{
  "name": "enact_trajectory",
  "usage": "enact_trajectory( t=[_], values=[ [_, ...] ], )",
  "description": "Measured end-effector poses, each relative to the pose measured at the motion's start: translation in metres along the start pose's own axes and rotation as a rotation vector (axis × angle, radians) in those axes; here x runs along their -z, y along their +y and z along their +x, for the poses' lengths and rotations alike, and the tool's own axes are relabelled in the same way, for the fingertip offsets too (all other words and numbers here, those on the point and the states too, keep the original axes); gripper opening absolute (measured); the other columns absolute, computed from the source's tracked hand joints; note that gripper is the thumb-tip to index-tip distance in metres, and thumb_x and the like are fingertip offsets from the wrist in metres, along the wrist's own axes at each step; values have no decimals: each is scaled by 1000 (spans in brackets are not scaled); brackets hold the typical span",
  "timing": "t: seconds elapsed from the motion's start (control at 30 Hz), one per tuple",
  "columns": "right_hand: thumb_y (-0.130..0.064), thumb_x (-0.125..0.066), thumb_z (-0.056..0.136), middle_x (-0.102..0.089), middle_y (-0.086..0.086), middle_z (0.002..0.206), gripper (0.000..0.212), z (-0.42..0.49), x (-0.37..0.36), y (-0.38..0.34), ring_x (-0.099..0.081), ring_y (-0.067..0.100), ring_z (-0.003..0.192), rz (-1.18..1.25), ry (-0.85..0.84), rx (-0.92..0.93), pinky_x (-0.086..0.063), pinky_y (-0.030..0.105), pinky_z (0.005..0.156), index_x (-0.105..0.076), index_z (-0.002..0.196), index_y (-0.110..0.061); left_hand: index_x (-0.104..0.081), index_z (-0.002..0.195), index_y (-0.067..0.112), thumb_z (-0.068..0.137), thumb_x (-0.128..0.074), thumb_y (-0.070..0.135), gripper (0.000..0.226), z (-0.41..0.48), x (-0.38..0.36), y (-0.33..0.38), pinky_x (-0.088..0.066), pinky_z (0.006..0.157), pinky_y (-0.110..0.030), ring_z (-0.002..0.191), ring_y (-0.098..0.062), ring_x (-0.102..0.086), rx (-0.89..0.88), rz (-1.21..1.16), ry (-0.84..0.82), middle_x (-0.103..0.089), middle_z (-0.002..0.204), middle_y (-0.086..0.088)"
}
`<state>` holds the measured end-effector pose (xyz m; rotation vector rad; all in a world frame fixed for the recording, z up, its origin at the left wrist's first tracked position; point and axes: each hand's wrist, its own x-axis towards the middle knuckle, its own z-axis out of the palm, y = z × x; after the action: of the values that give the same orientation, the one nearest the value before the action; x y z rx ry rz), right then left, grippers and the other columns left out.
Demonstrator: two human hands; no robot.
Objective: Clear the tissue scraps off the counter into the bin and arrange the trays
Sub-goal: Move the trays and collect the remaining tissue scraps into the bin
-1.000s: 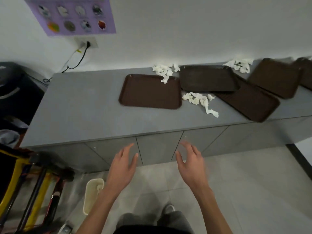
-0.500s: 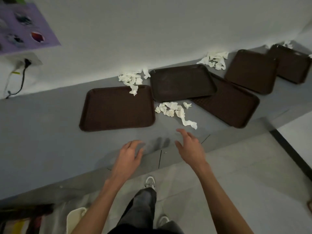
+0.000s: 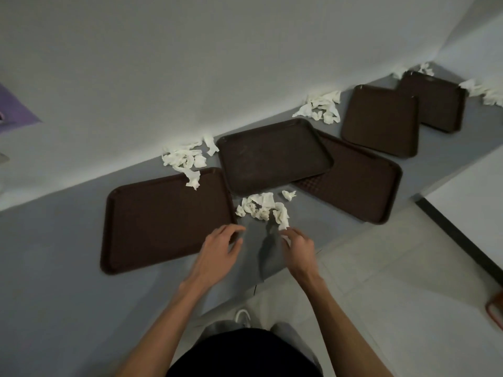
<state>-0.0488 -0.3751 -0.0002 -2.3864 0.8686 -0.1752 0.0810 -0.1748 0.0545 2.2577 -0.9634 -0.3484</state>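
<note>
Both hands moved forward to the tissue pile (image 3: 262,209): the right hand (image 3: 298,248) now touches its near end, the left hand (image 3: 220,248) hovers just left of it.

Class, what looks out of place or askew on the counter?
Tissue scraps lie clumped on the counter, some trailing onto the left tray. The trays sit at mixed angles; the middle tray overlaps a patterned tray.

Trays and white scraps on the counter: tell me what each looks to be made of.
Trays: dark brown, probably moulded plastic, matt with a faint sheen; raised rims, rounded corners, and one shows a grid-textured surface. Scraps: thin soft tissue paper, matt white; torn edges, crumpled and twisted folds.
</note>
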Motion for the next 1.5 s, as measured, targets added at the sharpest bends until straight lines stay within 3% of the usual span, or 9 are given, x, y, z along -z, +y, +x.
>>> enact_trajectory(
  t=[0.3,0.47,0.57,0.73,0.83,1.03,1.13,1.3,1.5],
  values=[
    [-6,-79,91,-70,-12,91,22,25,92,-92,-70,7,88,354,59,312,-52,19,77,-65,92,-24,-22,163,41,90,-81,24,95,53,27,44,-28,123,-23,150,1,-34,-118,-302,-123,-35,163,21],
    [-5,-79,93,-77,-9,106,30,24,128,-118,-76,13,102,657,12,329,-60,28,89,-72,117,-22,-59,135,27,104,-61,15,34,68,39,63,-53,88,-24,100,0,-70,-87,-390,20,-75,111,10],
    [-11,-82,92,-73,-10,107,21,24,125,-108,-73,14,104,690,198,210,-58,26,92,-81,107,-25,-62,101,11,110,-48,18,18,62,41,62,-50,68,-38,67,-14,-61,-22,-501,31,-65,76,7],
    [-16,-83,92,-74,-12,104,15,12,82,-102,-75,9,95,789,197,-7,-62,34,89,-82,98,-29,-53,95,7,107,-50,42,37,52,22,65,-51,77,-44,65,-15,-48,287,-1120,-4,-51,74,4],
    [-20,-81,93,-75,-18,106,14,1,51,-110,-69,3,98,616,170,43,-56,30,91,-80,99,-33,-73,107,-4,106,-44,54,65,57,17,74,-52,103,-45,102,-33,-70,518,-1477,0,-73,107,-19],
    [-31,-70,101,-50,-9,122,21,-18,20,-121,-52,-4,111,402,110,106,-40,3,94,-75,121,-38,-58,76,8,101,-60,32,35,69,18,52,-50,110,-50,86,-28,-58,898,-1729,255,-53,71,-10],
    [-27,-73,100,-64,-8,110,23,-17,20,-123,-65,-1,96,470,45,77,-53,11,83,-77,119,-39,-49,94,14,99,-55,9,10,67,13,49,-61,88,-46,63,-18,-45,853,-1677,368,-35,66,-6],
    [-25,-81,94,-76,-18,100,17,-7,26,-131,-70,-6,94,642,84,-92,-54,11,75,-74,107,-33,-69,109,10,92,-43,-2,33,61,10,45,-49,64,-33,70,-24,-56,713,-1226,270,-58,75,-15],
    [-25,-75,96,-72,-20,92,9,6,8,-130,-57,7,98,476,210,-50,-50,30,83,-72,97,-33,-71,111,0,109,-49,26,35,53,4,67,-58,73,-25,90,-18,-74,650,-1349,33,-77,97,-13]
  ],
)
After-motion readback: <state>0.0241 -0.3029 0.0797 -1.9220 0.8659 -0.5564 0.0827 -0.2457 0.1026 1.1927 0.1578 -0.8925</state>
